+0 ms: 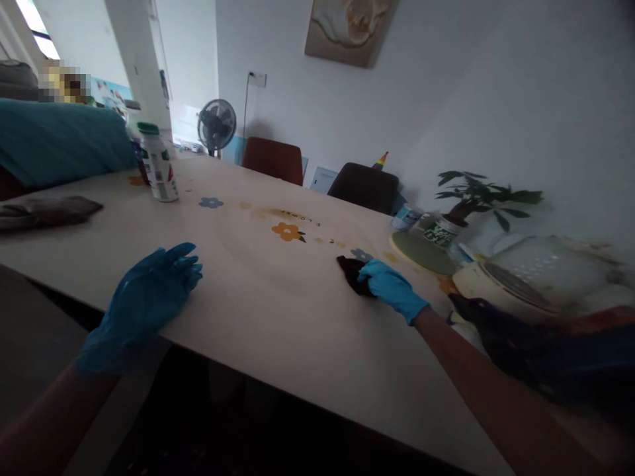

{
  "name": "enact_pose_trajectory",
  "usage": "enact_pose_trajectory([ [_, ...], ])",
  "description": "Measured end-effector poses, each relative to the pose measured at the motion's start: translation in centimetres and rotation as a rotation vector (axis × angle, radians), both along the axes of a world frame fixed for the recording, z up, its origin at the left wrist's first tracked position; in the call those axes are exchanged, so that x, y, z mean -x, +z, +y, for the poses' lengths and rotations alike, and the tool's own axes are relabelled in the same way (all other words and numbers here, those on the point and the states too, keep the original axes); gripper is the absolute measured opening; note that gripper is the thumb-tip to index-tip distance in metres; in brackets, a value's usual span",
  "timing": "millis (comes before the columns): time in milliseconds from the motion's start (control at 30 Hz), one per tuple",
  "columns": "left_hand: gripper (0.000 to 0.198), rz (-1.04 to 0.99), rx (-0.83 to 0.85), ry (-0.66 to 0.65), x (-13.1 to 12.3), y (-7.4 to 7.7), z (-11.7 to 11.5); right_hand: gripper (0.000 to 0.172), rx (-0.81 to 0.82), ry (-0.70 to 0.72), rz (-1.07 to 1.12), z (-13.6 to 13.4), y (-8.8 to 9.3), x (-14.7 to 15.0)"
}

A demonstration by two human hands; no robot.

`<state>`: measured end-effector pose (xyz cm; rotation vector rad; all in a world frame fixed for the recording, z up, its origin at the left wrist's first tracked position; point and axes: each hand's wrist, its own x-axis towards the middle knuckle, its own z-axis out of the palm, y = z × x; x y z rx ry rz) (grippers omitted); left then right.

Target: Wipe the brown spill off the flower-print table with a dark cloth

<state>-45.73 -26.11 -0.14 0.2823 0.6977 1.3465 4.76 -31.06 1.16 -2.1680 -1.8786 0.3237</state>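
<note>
Both my hands wear blue gloves. My left hand (149, 294) lies flat near the front edge of the pale table (258, 291), fingers stretched out, holding nothing. My right hand (389, 285) reaches out over the tabletop and presses down on a small dark cloth (351, 270), fingers closed over its right side. The cloth lies flat on the table beside printed flower marks (288, 231).
A white bottle with a green cap (157, 162) stands at the table's far left, a folded dark cloth (47, 211) at the left edge. On the right are a green round mat (421, 252), a potted plant (471, 198) and a clear-lidded container (540, 268). Two chairs (364, 187) stand behind; a fan (217, 125) beyond.
</note>
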Motion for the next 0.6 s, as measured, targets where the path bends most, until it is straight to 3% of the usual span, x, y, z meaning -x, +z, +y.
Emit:
enact_pose_trajectory([
  [133,0.037,-0.006,-0.025,-0.006,0.1,-0.3,0.0,0.050,-0.102,-0.044,-0.051,-0.8,-0.9,-0.4],
  [267,0.044,0.044,0.028,-0.013,-0.3,0.7,0.0,0.070,-0.069,-0.041,-0.167,-1.9,-2.5,-0.6],
  [400,0.058,0.082,0.176,0.101,-1.2,2.3,-0.1,0.067,-0.027,-0.023,-0.265,-0.5,-3.2,-2.0],
  [600,0.064,0.104,0.251,0.147,-2.2,3.6,-0.5,0.061,-0.023,-0.121,-0.273,4.4,-2.5,-4.6],
])
